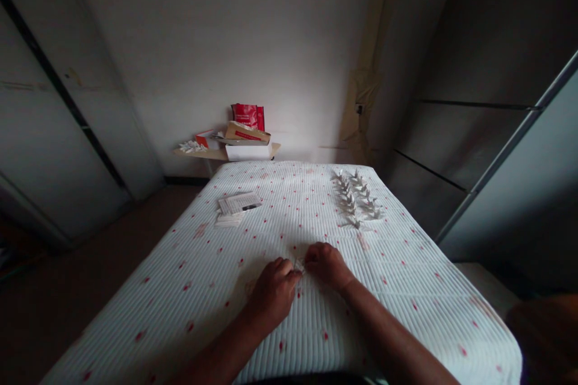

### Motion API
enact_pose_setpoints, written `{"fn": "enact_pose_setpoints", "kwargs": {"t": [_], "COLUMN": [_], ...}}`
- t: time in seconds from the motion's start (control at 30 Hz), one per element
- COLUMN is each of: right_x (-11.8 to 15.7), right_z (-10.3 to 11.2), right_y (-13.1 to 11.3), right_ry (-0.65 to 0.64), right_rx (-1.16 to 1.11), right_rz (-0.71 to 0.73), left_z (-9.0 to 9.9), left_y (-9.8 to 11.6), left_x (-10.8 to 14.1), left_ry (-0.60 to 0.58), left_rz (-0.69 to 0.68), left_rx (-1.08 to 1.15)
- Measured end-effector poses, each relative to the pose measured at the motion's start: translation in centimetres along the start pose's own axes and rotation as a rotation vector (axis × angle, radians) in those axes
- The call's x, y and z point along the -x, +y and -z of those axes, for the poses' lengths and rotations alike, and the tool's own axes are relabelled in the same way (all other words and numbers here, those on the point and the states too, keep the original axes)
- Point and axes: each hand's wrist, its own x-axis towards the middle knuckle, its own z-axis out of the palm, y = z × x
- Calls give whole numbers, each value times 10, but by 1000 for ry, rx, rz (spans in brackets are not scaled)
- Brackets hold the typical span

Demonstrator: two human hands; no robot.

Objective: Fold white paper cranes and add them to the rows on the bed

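Note:
Near the middle of the cloth-covered surface, my left hand [276, 289] and my right hand [329, 263] face each other. Their fingers are pinched on a small piece of folded paper [299, 264], mostly hidden between the fingertips. Two rows of folded paper cranes [352, 195] stand farther off, beyond my right hand and to its right. Beyond my left hand, to its left, lie loose sheets of printed paper [239, 203], with a dark patch on the top one, and paler slips [229, 220] at their near side.
The surface wears a white ribbed cover [203, 295] with red spots. Behind its far edge, a small table [210, 154] bears a white box [247, 152], a red bag [246, 115] and a pile of white folded pieces [191, 146]. Cabinets [469, 108] stand at the right.

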Motion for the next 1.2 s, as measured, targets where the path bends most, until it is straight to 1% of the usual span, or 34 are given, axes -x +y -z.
{"fn": "enact_pose_setpoints", "kwargs": {"t": [0.33, 0.53, 0.6, 0.8, 0.93, 1.0, 1.1, 1.2], "right_x": [0, 1, 0, -1, 2, 5, 7, 7], "right_z": [-1, -1, 0, 0, -2, -4, -8, -10], "right_y": [8, 3, 4, 14, 10, 5, 0, -1], "right_ry": [-6, 20, 13, 26, 43, 73, 94, 110], "right_rx": [-144, -65, -71, -223, -309, -291, -177, -100], "right_rz": [18, 22, 26, 58, 41, 59, 103, 107], "left_z": [3, 5, 5, 3, 2, 2, 0, -2], "left_y": [2, 4, 4, 4, 4, 4, 4, 4], "left_x": [0, -2, -2, -1, -1, -1, -1, -1], "left_ry": [-36, -42, -48, -58, -62, -62, -58, -54], "left_rz": [-15, -10, -7, 0, -2, -6, -6, -15], "left_rx": [-57, -58, -73, -78, -90, -106, -138, -166]}}
